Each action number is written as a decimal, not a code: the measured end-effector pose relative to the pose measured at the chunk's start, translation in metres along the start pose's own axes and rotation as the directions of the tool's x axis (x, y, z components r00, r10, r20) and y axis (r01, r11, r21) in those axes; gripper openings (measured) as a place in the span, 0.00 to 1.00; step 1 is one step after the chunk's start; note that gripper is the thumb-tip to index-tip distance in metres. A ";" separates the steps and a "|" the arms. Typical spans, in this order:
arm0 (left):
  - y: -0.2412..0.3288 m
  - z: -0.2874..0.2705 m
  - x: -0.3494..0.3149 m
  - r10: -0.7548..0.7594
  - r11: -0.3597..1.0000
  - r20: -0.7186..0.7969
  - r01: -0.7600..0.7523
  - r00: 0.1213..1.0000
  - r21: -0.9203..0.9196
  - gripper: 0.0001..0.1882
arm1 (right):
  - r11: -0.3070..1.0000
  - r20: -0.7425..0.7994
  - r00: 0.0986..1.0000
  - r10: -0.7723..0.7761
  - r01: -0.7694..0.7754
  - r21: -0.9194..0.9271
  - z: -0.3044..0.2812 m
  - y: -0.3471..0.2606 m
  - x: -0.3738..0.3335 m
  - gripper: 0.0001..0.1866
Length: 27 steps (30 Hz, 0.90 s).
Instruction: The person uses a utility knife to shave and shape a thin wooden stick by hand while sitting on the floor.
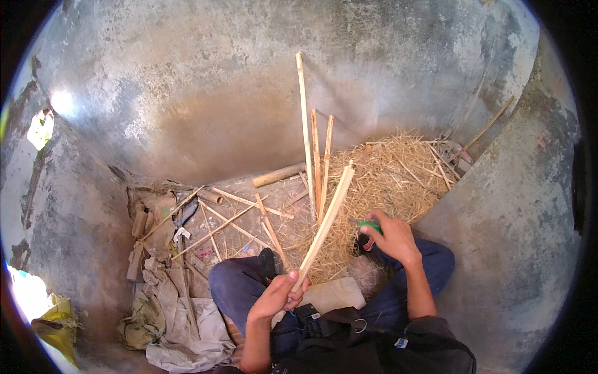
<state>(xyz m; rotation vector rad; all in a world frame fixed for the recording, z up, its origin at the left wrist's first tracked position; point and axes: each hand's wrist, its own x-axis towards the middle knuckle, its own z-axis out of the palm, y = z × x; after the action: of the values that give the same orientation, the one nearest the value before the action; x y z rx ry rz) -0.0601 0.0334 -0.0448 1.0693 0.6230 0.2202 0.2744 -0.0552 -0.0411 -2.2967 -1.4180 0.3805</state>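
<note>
Head view, listed left to right. Item one: yellow bag [57, 315] at the far left edge, lying low on the floor against the grey wall [205, 93]. Item two: heap of crumpled grey sacking [168, 311], spread over the floor beside the person's left knee. Item three: loose thin sticks [218, 227], crossed over one another on the bare floor, with a short round bamboo piece [278, 175] beyond them near the foot of the wall. Item four: left hand [278, 295], fingers curled shut around the lower end of a split bamboo strip [325, 221]; the strip rises slantwise up and to the right, its upper end over the shavings. Item five: three long bamboo sticks [306, 137], leaning upright against the wall just behind the strip. Item six: pile of straw-like shavings [386, 181], filling the floor ahead of the knees. Item seven: right hand [391, 237], closed over a small green-handled tool [371, 225], held just right of the strip and not touching it. Item eight: long-handled tool [483, 134], propped in the right corner. Step judged in hand: the strip is steadied, the tool brought near it. Next move, as a judgement, calls for a firm left-hand hold and the tool set squarely against the strip.
</note>
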 end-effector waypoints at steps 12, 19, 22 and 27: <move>0.004 0.018 0.012 0.052 0.998 -0.089 -0.050 0.995 0.027 0.19 | 0.788 -0.346 0.839 -0.419 0.526 0.319 0.026 -0.051 -0.036 0.17; 0.014 0.041 0.011 0.216 0.972 -0.329 -0.170 0.919 0.161 0.11 | 0.742 -0.361 0.776 -0.516 0.616 0.265 0.037 -0.060 -0.037 0.18; 0.013 0.050 0.014 0.391 0.910 -0.379 -0.292 0.839 0.294 0.10 | 0.692 -0.407 0.708 -0.577 0.689 0.218 0.037 -0.067 -0.036 0.18; 0.007 0.055 0.016 0.527 0.819 -0.393 -0.327 0.754 0.470 0.11 | 0.712 -0.429 0.703 -0.568 0.681 0.173 0.032 -0.070 -0.033 0.17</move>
<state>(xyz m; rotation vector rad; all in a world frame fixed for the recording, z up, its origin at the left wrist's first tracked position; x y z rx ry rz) -0.0144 0.0033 -0.0264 1.5481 0.9073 0.8508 0.1908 -0.0509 -0.0353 -1.3921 -1.6954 -0.0220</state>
